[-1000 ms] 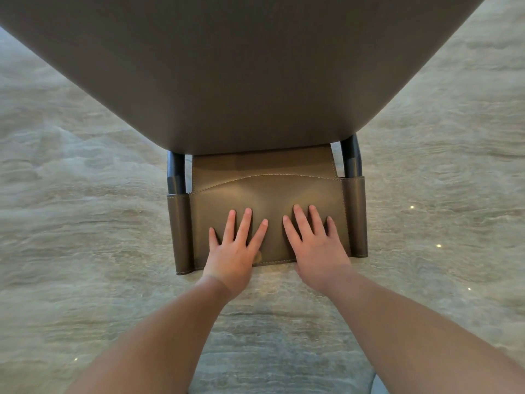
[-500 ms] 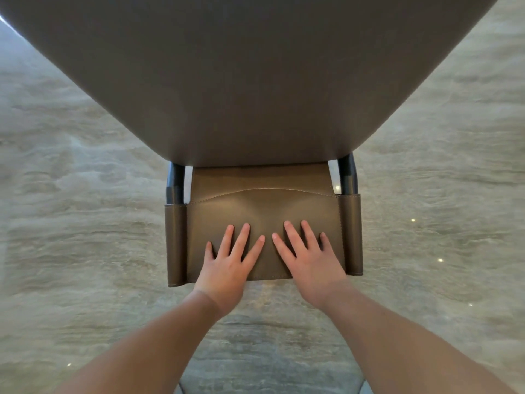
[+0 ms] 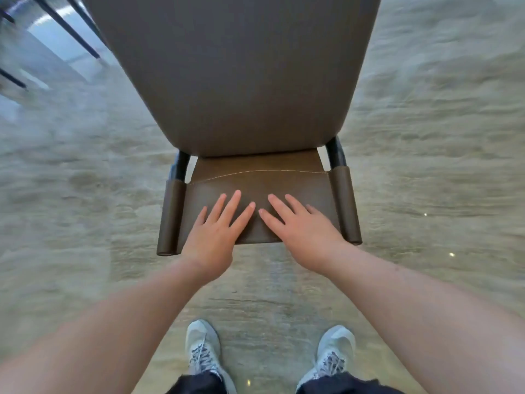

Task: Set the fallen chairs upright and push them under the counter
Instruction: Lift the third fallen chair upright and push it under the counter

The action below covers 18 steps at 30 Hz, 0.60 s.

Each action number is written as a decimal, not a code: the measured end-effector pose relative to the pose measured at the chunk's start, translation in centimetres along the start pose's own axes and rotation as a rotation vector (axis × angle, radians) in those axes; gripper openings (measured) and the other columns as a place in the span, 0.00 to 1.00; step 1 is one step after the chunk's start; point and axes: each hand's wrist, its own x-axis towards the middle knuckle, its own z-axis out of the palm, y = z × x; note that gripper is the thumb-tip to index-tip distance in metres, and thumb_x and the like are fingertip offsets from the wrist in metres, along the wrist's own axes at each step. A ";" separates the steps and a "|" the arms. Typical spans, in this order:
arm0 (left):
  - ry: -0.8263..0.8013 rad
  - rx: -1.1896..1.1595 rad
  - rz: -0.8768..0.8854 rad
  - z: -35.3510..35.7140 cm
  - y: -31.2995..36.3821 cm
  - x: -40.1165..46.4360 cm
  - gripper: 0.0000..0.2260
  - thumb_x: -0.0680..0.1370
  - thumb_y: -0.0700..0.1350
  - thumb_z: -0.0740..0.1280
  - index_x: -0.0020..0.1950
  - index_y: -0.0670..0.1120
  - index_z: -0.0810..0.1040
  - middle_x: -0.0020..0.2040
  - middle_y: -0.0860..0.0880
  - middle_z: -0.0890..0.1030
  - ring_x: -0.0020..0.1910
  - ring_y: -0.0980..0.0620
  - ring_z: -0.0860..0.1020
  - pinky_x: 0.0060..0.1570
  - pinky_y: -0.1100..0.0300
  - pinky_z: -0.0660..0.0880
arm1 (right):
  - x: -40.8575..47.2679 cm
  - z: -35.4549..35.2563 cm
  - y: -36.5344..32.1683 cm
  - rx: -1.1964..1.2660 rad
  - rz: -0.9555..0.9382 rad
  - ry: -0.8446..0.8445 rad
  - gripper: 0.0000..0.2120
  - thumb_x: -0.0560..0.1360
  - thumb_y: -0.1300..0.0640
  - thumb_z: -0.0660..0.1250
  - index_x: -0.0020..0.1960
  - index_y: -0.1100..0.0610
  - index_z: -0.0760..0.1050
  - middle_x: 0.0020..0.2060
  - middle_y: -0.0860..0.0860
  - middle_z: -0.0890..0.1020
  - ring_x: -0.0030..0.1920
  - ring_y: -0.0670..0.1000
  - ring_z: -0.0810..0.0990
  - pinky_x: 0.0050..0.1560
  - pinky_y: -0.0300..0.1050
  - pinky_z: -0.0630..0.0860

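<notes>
Both hands are lying flat on the chair [image 3: 255, 200] right now, pressed to the brown leather backrest [image 3: 255, 191]. The left hand [image 3: 211, 237] is sitting palm-down on the left half of that panel, fingers spread and pointing away from the person. The right hand [image 3: 305, 231] is mirroring it on the right half, fingers fanned out too. Neither hand is gripping anything; they are wide open and flat, index fingertips almost meeting at the middle of the panel.

Out past each hand, the leather-wrapped side posts [image 3: 170, 220] are framing the backrest, the left post outside the left hand, the right one outside the right hand. Dark metal tubes [image 3: 179, 166] are showing above the wraps. Just beyond the fingertips, the chair is standing upright with its seat tucked beneath the grey-brown counter [image 3: 235, 69], whose rounded end is hanging over the far side of the backrest.

Nearer than the wrists, two pale grey sneakers [image 3: 203, 351] are planted on the veined stone floor [image 3: 426, 166], one under each forearm, with dark trouser hems at the bottom edge. Far off to the left of the left hand, thin dark legs [image 3: 72, 29] of some other furniture are showing, too blurred to identify.
</notes>
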 end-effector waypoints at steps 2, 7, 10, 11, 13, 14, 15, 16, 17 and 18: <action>0.032 -0.006 -0.022 -4.9 -0.1 0.0 0.46 0.75 0.34 0.61 0.78 0.57 0.31 0.79 0.49 0.32 0.79 0.45 0.35 0.76 0.46 0.46 | -0.6 -5.1 0.8 -0.006 -0.019 0.033 0.40 0.77 0.64 0.62 0.79 0.50 0.40 0.79 0.55 0.42 0.78 0.63 0.48 0.71 0.62 0.62; 0.268 -0.085 -0.032 -14.7 -0.7 1.6 0.45 0.70 0.29 0.62 0.81 0.53 0.47 0.82 0.45 0.43 0.80 0.44 0.43 0.76 0.44 0.51 | -0.9 -15.5 3.8 -0.119 -0.022 0.107 0.36 0.78 0.63 0.59 0.80 0.53 0.44 0.79 0.57 0.45 0.77 0.63 0.52 0.71 0.61 0.64; 0.450 -0.061 0.046 -19.3 -2.1 2.5 0.44 0.64 0.26 0.66 0.79 0.47 0.61 0.79 0.39 0.57 0.78 0.38 0.57 0.71 0.37 0.61 | -0.5 -20.4 5.1 -0.172 -0.027 0.143 0.35 0.79 0.62 0.59 0.80 0.53 0.45 0.80 0.57 0.48 0.77 0.62 0.53 0.71 0.59 0.63; 0.497 -0.035 0.085 -20.7 -2.8 2.8 0.45 0.62 0.25 0.68 0.78 0.46 0.63 0.78 0.38 0.60 0.76 0.36 0.60 0.69 0.35 0.63 | -0.3 -21.8 5.4 -0.192 -0.026 0.153 0.35 0.79 0.63 0.59 0.80 0.54 0.46 0.80 0.57 0.49 0.77 0.63 0.54 0.71 0.60 0.63; 0.550 0.029 0.170 -23.5 -4.6 3.5 0.46 0.60 0.25 0.69 0.77 0.46 0.62 0.77 0.37 0.62 0.75 0.35 0.62 0.68 0.33 0.64 | 0.1 -25.1 6.0 -0.235 -0.034 0.193 0.33 0.77 0.63 0.59 0.80 0.55 0.51 0.79 0.58 0.54 0.76 0.64 0.57 0.69 0.62 0.65; 0.563 0.060 0.204 -24.5 -5.4 3.7 0.46 0.60 0.26 0.69 0.77 0.47 0.61 0.77 0.37 0.62 0.75 0.35 0.62 0.68 0.33 0.64 | 0.3 -26.4 6.4 -0.261 -0.037 0.220 0.32 0.77 0.63 0.60 0.79 0.55 0.55 0.78 0.59 0.57 0.75 0.65 0.60 0.68 0.63 0.67; 0.569 0.088 0.231 -25.8 -6.5 4.1 0.46 0.60 0.27 0.69 0.77 0.47 0.61 0.77 0.37 0.62 0.75 0.35 0.62 0.68 0.33 0.64 | 0.7 -28.1 6.7 -0.284 -0.028 0.245 0.31 0.76 0.63 0.61 0.78 0.56 0.59 0.77 0.59 0.61 0.74 0.65 0.63 0.66 0.63 0.69; 0.570 0.117 0.248 -27.2 -7.5 4.5 0.46 0.60 0.27 0.69 0.77 0.47 0.61 0.77 0.37 0.62 0.75 0.35 0.62 0.68 0.33 0.64 | 1.2 -29.7 7.1 -0.307 -0.011 0.265 0.31 0.75 0.63 0.63 0.77 0.56 0.62 0.75 0.60 0.64 0.72 0.66 0.66 0.64 0.64 0.71; 0.569 0.145 0.257 -28.6 -8.7 4.9 0.47 0.60 0.28 0.70 0.77 0.47 0.61 0.77 0.37 0.62 0.76 0.36 0.61 0.68 0.34 0.63 | 1.7 -31.2 7.4 -0.330 0.007 0.283 0.31 0.74 0.63 0.65 0.76 0.55 0.64 0.75 0.60 0.66 0.71 0.66 0.68 0.63 0.65 0.72; 0.565 0.171 0.267 -30.1 -9.8 5.4 0.47 0.61 0.28 0.69 0.78 0.48 0.60 0.78 0.38 0.60 0.76 0.36 0.60 0.69 0.34 0.62 | 2.3 -32.7 7.6 -0.347 0.023 0.302 0.30 0.74 0.63 0.65 0.76 0.55 0.65 0.74 0.60 0.67 0.71 0.66 0.68 0.62 0.65 0.73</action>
